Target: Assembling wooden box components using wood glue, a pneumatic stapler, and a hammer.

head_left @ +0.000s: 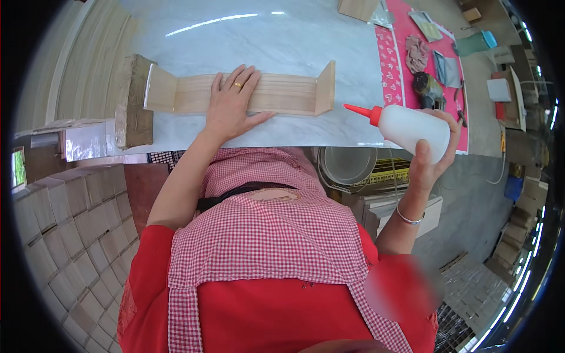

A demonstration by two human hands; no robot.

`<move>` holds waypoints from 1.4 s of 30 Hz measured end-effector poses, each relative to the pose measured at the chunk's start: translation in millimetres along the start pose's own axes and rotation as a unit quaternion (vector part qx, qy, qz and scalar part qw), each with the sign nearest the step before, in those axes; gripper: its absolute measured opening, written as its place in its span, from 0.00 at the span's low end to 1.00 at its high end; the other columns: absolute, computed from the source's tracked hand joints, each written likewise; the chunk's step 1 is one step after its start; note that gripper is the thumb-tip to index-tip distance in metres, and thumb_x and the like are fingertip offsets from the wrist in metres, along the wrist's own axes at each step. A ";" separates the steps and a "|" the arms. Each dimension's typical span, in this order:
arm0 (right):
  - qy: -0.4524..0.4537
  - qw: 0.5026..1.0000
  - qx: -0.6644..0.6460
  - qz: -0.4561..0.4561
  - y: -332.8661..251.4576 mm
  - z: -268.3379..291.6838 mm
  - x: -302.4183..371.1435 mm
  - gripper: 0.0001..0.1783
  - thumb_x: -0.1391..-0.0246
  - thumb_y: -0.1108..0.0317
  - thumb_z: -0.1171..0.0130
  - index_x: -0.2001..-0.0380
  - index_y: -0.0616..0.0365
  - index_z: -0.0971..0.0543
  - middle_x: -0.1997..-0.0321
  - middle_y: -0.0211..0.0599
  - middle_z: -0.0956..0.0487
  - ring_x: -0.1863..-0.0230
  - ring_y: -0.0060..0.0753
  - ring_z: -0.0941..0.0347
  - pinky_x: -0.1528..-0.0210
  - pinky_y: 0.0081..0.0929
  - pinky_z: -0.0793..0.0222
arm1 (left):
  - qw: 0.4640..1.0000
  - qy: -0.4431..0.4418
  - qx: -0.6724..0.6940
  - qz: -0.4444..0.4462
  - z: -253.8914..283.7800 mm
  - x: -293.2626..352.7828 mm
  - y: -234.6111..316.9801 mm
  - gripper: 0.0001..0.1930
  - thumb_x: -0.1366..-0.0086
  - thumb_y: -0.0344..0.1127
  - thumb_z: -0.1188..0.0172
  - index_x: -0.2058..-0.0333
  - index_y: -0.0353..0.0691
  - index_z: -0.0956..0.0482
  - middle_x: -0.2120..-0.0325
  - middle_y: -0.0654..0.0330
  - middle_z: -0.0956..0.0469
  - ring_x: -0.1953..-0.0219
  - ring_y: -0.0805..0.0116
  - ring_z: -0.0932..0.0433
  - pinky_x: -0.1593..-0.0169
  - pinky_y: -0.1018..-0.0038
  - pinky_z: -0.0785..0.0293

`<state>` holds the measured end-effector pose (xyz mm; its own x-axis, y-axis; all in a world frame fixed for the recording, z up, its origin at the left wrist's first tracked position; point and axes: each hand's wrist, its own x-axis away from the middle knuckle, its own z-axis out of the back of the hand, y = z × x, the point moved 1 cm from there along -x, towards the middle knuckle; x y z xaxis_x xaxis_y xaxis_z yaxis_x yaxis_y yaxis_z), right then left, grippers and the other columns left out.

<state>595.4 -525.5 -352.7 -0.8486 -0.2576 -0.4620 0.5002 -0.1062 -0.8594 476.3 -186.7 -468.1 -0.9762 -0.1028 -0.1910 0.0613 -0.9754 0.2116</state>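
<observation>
A long pale wooden piece with a short upright board at each end, like a small shelf or tray frame [289, 93], lies across the table in front of me. My left hand [229, 106] rests flat on its middle, fingers stretched and spread over the wood. My right hand [438, 147] is wrapped round a white squeeze bottle [412, 128] with a red cap and pointed red nozzle. The bottle is tilted on its side, its nozzle pointing left, a short gap away from the frame's right end board.
A rough wooden block [135, 103] stands against the frame's left end on the pale marbled tabletop [235, 44]. On the pink sheet at the right lie a drill [428, 88], a crumpled cloth [416, 54] and packets. Stacked wooden blocks [76, 247] fill the lower left.
</observation>
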 end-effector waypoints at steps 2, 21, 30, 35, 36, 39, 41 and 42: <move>-0.017 1.000 0.001 0.009 -0.6 -6.2 0.6 0.37 0.52 0.51 0.30 0.46 0.62 0.32 0.53 0.42 0.25 0.54 0.34 0.26 0.51 0.31 0.30 | 1.000 -0.001 0.006 0.001 -2.3 0.3 -1.0 0.44 0.46 0.61 0.36 0.36 0.43 0.37 0.36 0.58 0.38 0.31 0.59 0.44 0.31 0.49 0.55; -0.029 0.998 0.040 0.047 11.3 -30.9 -26.3 0.31 0.52 0.63 0.30 0.48 0.63 0.31 0.54 0.41 0.25 0.54 0.30 0.27 0.50 0.28 0.30 | 1.000 0.011 0.005 0.001 -4.1 0.4 -1.6 0.45 0.47 0.62 0.36 0.36 0.44 0.37 0.36 0.58 0.38 0.32 0.58 0.43 0.31 0.47 0.54; -0.002 0.994 0.078 0.071 24.1 -43.1 -47.4 0.30 0.51 0.63 0.30 0.49 0.63 0.30 0.53 0.39 0.26 0.54 0.29 0.28 0.50 0.27 0.30 | 1.000 0.007 0.008 0.004 -2.1 -1.0 -1.4 0.45 0.46 0.66 0.39 0.37 0.42 0.36 0.36 0.58 0.37 0.31 0.60 0.44 0.31 0.47 0.55; -0.037 0.994 0.085 0.059 9.3 -33.7 -38.1 0.29 0.50 0.64 0.31 0.49 0.62 0.31 0.53 0.38 0.26 0.53 0.28 0.29 0.49 0.27 0.31 | 1.000 0.013 0.009 0.003 -3.3 1.5 -2.7 0.45 0.46 0.65 0.38 0.37 0.41 0.36 0.37 0.58 0.36 0.32 0.59 0.44 0.31 0.47 0.55; -0.048 0.995 0.073 0.048 4.0 -30.5 -34.6 0.29 0.50 0.64 0.31 0.48 0.62 0.31 0.54 0.39 0.26 0.53 0.28 0.29 0.49 0.27 0.31 | 1.000 0.005 0.012 0.004 -2.5 2.0 -2.8 0.45 0.46 0.64 0.38 0.37 0.41 0.36 0.37 0.57 0.36 0.32 0.59 0.44 0.31 0.46 0.55; -0.014 1.000 -0.001 -0.019 1.6 -23.9 -24.0 0.25 0.50 0.65 0.31 0.53 0.62 0.30 0.53 0.38 0.26 0.54 0.29 0.30 0.49 0.28 0.32 | 1.000 0.027 0.011 -0.007 1.3 -1.7 -2.3 0.44 0.46 0.64 0.38 0.38 0.41 0.36 0.37 0.57 0.36 0.32 0.58 0.44 0.31 0.46 0.55; 0.049 0.999 0.014 0.002 23.2 -21.9 -33.6 0.24 0.51 0.66 0.31 0.55 0.61 0.30 0.54 0.38 0.26 0.54 0.29 0.30 0.50 0.29 0.32 | 1.000 0.001 0.019 0.002 3.2 -1.3 1.3 0.44 0.46 0.63 0.37 0.38 0.39 0.36 0.38 0.55 0.36 0.32 0.56 0.44 0.32 0.45 0.55; 0.105 0.994 0.004 -0.006 38.2 -21.3 -35.9 0.23 0.52 0.66 0.30 0.57 0.61 0.30 0.55 0.37 0.26 0.54 0.29 0.30 0.50 0.30 0.32 | 1.000 0.013 0.015 -0.002 3.4 -1.1 4.0 0.44 0.46 0.63 0.37 0.38 0.39 0.36 0.38 0.55 0.36 0.32 0.56 0.44 0.32 0.45 0.55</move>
<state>641.4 -499.8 -373.6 -0.8710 -0.0500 -0.4887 0.4911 -0.1157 -0.8634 476.9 -189.9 -463.7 -0.9704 -0.1043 -0.2176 0.0504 -0.9694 0.2402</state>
